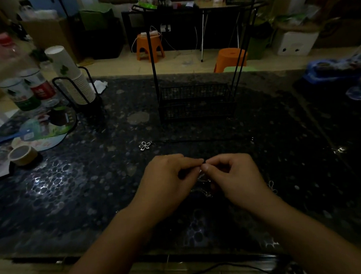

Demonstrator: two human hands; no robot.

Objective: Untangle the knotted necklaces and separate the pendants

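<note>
Knotted necklaces [203,182]: tangle at 6 o'clock on the dark table [74,193], between both hands.
Left hand [169,178] and right hand [235,173]: grips pinched shut on the chain, fingertips touching. Best worked loose gently, never tugged tight. Flower pendant [144,146] lying separate at 11 o'clock of the hands.

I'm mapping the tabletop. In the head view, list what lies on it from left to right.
Tape roll → stack of paper cups → flower pendant → left hand → right hand, both pinching the tangled chain → blue object at the far right edge.
</note>
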